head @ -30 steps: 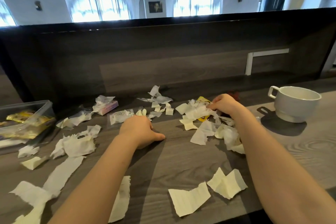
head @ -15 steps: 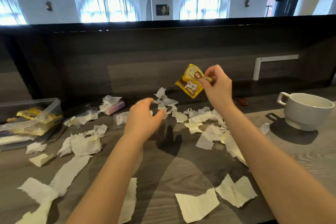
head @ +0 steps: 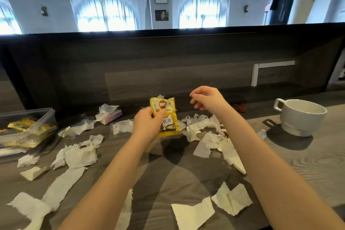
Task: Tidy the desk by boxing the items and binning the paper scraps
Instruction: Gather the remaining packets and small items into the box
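Hands: left hand (head: 147, 127) raised above the tabletop, thumb and fingers pinching a yellow snack packet (head: 170, 123) by its left edge, packet upright. Right hand (head: 209, 101) just right of the packet, apart from it, fingers loosely curled, holding nothing.

Tabletop (head: 308, 170): grey wood grain, with a dark back panel behind.

Clear plastic box (head: 50, 119): far left, lid off; holds more yellow packets (head: 26, 124).

White cup (head: 302, 119): far right, upright, handle to the left.

Paper scraps (head: 78, 157): torn white and cream pieces strewn across the tabletop, thickest below the right hand and left of centre.

Yellow snack packet, markings: brown round emblem near the top, cartoon cat face below; lettering too small to read.

Pink tissue pack (head: 112, 116): near the back panel, with a tissue sticking out of its top; print illegible.

Small printed wrapper (head: 122, 126): flat, just left of the left hand.
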### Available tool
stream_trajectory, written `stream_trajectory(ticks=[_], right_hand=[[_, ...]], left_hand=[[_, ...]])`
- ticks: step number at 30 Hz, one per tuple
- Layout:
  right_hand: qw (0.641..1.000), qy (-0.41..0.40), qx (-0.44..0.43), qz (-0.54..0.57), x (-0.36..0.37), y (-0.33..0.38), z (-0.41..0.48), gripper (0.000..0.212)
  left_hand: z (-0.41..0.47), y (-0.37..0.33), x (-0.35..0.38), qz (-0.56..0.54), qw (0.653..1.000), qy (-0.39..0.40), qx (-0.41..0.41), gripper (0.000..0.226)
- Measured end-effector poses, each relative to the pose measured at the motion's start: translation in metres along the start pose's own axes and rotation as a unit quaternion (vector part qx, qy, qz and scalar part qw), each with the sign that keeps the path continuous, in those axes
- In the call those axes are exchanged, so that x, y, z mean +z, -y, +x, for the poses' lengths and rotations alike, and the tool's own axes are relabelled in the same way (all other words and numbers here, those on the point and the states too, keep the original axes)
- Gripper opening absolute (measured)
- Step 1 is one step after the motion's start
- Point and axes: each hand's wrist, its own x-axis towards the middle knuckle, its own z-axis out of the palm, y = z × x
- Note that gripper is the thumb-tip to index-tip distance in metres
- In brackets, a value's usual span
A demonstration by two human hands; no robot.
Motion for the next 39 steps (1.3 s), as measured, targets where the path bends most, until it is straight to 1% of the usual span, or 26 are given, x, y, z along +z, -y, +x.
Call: stream_trajectory(ticks=[2, 3, 5, 6, 8, 9, 12, 14, 15, 17, 18, 22, 24, 25, 27, 28, 30, 32, 34, 35, 37, 39], right_hand=[[0.992, -0.076, 0.035, -0.089, -0.017, -0.021, 0.014, 0.012], [0.981, -0.087, 0.04, -0.168, -0.026, -0.032, 0.019, 0.013], [0.947, -0.066, 0.047, -0.311, -0.045, -0.05, 0.027, 0.025], [0.932, -0.055, 0.055, -0.353, -0.056, -0.057, 0.032, 0.033], [0.914, -0.05, 0.08, -0.395, -0.077, -0.072, 0.046, 0.046], [0.91, -0.052, 0.096, -0.4, -0.088, -0.078, 0.053, 0.05], [0.915, -0.048, 0.153, -0.371, -0.11, -0.095, 0.07, 0.063], [0.912, -0.019, 0.167, -0.374, -0.115, -0.111, 0.075, 0.071], [0.906, 0.004, 0.166, -0.388, -0.115, -0.12, 0.076, 0.072], [0.898, 0.028, 0.152, -0.412, -0.111, -0.134, 0.073, 0.067], [0.901, 0.027, 0.14, -0.41, -0.11, -0.135, 0.072, 0.062], [0.92, 0.021, 0.067, -0.386, -0.103, -0.122, 0.066, 0.035], [0.933, 0.019, 0.037, -0.358, -0.099, -0.118, 0.064, 0.029], [0.945, 0.023, 0.03, -0.325, -0.098, -0.117, 0.064, 0.03], [0.968, 0.049, 0.036, -0.242, -0.095, -0.114, 0.062, 0.038], [0.974, 0.065, 0.044, -0.214, -0.094, -0.111, 0.061, 0.042], [0.974, 0.089, 0.061, -0.198, -0.092, -0.109, 0.061, 0.043], [0.963, 0.091, 0.073, -0.242, -0.088, -0.109, 0.062, 0.046], [0.937, 0.085, 0.071, -0.332, -0.083, -0.107, 0.064, 0.048], [0.929, 0.083, 0.074, -0.353, -0.08, -0.105, 0.064, 0.046], [0.93, 0.09, 0.087, -0.345, -0.078, -0.102, 0.065, 0.045], [0.938, 0.092, 0.087, -0.322, -0.078, -0.101, 0.065, 0.05]], left_hand=[[0.011, -0.01, 0.006, 0.021, 1.0, 0.01, 0.002, 0.017], [0.017, -0.014, 0.011, 0.034, 0.999, 0.014, 0.007, 0.021], [0.026, -0.021, 0.023, 0.048, 0.999, 0.021, 0.016, 0.026], [0.03, -0.023, 0.03, 0.058, 0.998, 0.028, 0.02, 0.026], [0.037, -0.024, 0.045, 0.083, 0.995, 0.046, 0.022, 0.023], [0.04, -0.025, 0.052, 0.089, 0.994, 0.053, 0.021, 0.022], [0.045, -0.026, 0.065, 0.073, 0.995, 0.058, 0.022, 0.021], [0.047, -0.024, 0.071, 0.076, 0.995, 0.055, 0.034, 0.024], [0.048, -0.022, 0.073, 0.078, 0.995, 0.057, 0.037, 0.024], [0.049, -0.02, 0.076, 0.077, 0.994, 0.065, 0.031, 0.022], [0.05, -0.019, 0.078, 0.073, 0.995, 0.068, 0.027, 0.021], [0.05, -0.021, 0.08, 0.048, 0.997, 0.064, 0.014, 0.021], [0.049, -0.021, 0.079, 0.039, 0.997, 0.06, 0.008, 0.019], [0.048, -0.022, 0.079, 0.037, 0.998, 0.059, 0.005, 0.019], [0.049, -0.021, 0.076, 0.035, 0.998, 0.053, 0.003, 0.019], [0.049, -0.021, 0.075, 0.032, 0.998, 0.05, 0.002, 0.019], [0.049, -0.02, 0.072, 0.023, 0.998, 0.051, -0.003, 0.019], [0.048, -0.017, 0.07, 0.02, 0.998, 0.055, -0.005, 0.018], [0.048, -0.016, 0.068, 0.018, 0.998, 0.054, -0.002, 0.015], [0.047, -0.015, 0.067, 0.015, 0.998, 0.053, -0.002, 0.014], [0.046, -0.013, 0.065, 0.004, 0.999, 0.052, -0.01, 0.014], [0.046, -0.011, 0.062, 0.002, 0.999, 0.047, -0.017, 0.013]])
